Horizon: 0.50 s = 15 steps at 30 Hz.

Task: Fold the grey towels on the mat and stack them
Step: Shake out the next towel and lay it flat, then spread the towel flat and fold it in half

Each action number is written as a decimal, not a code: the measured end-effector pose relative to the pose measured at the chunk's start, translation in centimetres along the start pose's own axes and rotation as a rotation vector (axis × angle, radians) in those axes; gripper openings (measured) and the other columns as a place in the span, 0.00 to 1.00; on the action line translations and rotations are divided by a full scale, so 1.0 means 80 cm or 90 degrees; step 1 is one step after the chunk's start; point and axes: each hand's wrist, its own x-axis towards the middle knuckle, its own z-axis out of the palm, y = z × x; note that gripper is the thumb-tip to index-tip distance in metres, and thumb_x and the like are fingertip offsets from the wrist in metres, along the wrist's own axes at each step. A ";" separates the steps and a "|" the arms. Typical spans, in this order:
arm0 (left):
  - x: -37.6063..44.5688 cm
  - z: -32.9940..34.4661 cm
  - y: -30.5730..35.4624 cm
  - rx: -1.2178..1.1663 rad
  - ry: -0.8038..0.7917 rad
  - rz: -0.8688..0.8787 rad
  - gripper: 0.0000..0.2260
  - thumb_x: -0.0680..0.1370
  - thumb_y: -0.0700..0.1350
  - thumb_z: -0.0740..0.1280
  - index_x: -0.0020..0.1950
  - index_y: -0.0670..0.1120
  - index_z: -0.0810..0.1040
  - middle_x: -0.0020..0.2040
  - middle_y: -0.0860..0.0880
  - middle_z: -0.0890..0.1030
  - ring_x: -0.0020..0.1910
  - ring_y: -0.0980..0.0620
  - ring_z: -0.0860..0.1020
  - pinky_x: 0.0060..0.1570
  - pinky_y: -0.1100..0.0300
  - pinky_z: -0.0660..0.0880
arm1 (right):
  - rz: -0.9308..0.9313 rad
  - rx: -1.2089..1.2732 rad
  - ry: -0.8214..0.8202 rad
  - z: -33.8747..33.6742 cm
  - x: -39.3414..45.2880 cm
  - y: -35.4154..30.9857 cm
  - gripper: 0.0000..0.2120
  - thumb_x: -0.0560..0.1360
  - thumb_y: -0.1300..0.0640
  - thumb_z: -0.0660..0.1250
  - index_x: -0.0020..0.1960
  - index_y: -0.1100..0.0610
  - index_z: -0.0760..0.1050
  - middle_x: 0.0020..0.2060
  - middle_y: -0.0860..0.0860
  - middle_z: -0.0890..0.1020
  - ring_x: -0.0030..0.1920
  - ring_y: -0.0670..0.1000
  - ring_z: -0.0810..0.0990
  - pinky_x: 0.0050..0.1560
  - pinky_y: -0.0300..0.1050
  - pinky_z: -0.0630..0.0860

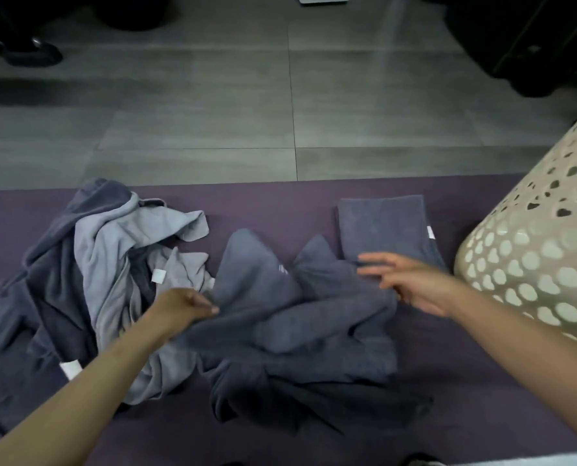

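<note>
One dark grey terry towel (386, 227) lay folded on the purple mat (465, 415), beside the cream perforated laundry basket (535, 250). A crumpled dark grey towel (297, 331) was in the middle; the left hand (182, 306) pinched its edge, and the right hand (411, 284) hovered with spread fingers. The heap of grey towels (95, 270) at left remained unfolded, so most work was left.

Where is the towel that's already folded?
The folded towel lies on the purple mat, toward the right, just beyond the right hand and beside the perforated basket.
</note>
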 end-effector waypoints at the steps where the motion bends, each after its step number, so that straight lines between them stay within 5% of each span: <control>1: 0.002 0.007 -0.007 0.119 -0.065 -0.012 0.11 0.74 0.52 0.70 0.34 0.49 0.79 0.35 0.53 0.77 0.37 0.56 0.75 0.30 0.73 0.65 | 0.033 -0.064 -0.021 -0.001 0.003 0.017 0.23 0.69 0.72 0.60 0.60 0.54 0.71 0.59 0.57 0.77 0.30 0.39 0.75 0.24 0.30 0.64; 5: 0.011 0.030 -0.022 0.265 -0.134 -0.019 0.18 0.75 0.55 0.67 0.33 0.44 0.72 0.35 0.49 0.75 0.36 0.54 0.72 0.34 0.65 0.66 | 0.106 -0.297 -0.059 0.006 0.022 0.056 0.18 0.72 0.69 0.64 0.57 0.52 0.72 0.51 0.53 0.78 0.41 0.48 0.75 0.31 0.32 0.69; 9: 0.029 0.043 -0.013 0.139 0.082 0.018 0.15 0.77 0.51 0.67 0.33 0.47 0.70 0.31 0.51 0.74 0.40 0.48 0.76 0.38 0.59 0.65 | 0.002 -0.349 0.146 0.021 0.053 0.059 0.14 0.71 0.66 0.70 0.56 0.58 0.77 0.43 0.51 0.79 0.46 0.48 0.76 0.39 0.27 0.69; 12: 0.056 0.050 -0.002 -0.002 0.187 0.054 0.09 0.76 0.47 0.68 0.48 0.41 0.77 0.44 0.45 0.79 0.49 0.43 0.78 0.44 0.58 0.70 | -0.073 -0.417 0.226 0.031 0.080 0.053 0.17 0.72 0.61 0.70 0.61 0.59 0.76 0.53 0.55 0.81 0.48 0.49 0.78 0.48 0.34 0.70; 15: 0.086 0.058 0.013 -0.046 0.185 0.095 0.19 0.78 0.47 0.66 0.65 0.40 0.72 0.59 0.39 0.77 0.56 0.41 0.76 0.55 0.51 0.73 | -0.085 -0.434 0.227 0.046 0.110 0.047 0.21 0.75 0.58 0.68 0.67 0.57 0.71 0.56 0.57 0.80 0.45 0.52 0.81 0.48 0.38 0.75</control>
